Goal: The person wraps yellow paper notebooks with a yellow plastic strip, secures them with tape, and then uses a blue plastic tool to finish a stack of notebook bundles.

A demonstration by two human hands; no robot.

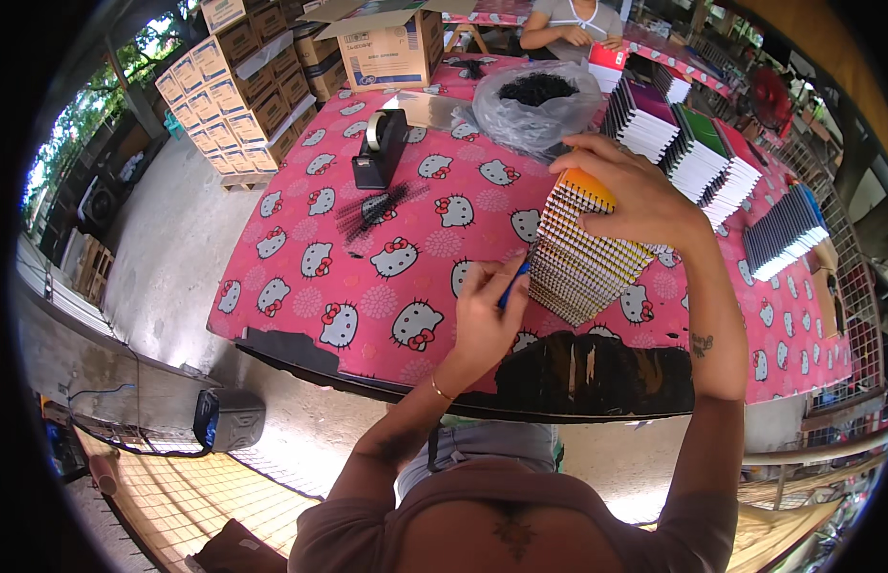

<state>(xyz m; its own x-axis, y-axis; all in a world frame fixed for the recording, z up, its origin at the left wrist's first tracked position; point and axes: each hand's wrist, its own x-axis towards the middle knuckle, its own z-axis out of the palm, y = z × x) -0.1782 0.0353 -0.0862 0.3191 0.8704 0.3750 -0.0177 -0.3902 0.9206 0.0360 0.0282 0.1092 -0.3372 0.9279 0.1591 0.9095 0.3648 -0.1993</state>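
A stack of spiral-bound notebooks (589, 250) with an orange cover on top stands near the table's front edge, its wire bindings toward me. My right hand (644, 196) spans the top of this stack, thumb and fingers gripping it. Just left of the bindings, my left hand (492, 310) is closed around a small blue tool (513, 285); its tip is against or close to the spirals, and its exact kind is hidden by my fingers. Beyond the stack sits a clear plastic bag (496, 110) with a heap of black coil pieces (537, 89) in it.
A black tape dispenser (382, 153) and loose black coils (377, 210) lie on the pink table cover (386, 296). More notebook stacks (644, 124) line the right side. An open carton (391, 53) stands at the back, stacked boxes (238, 95) beyond. Across the table sits another person (573, 24).
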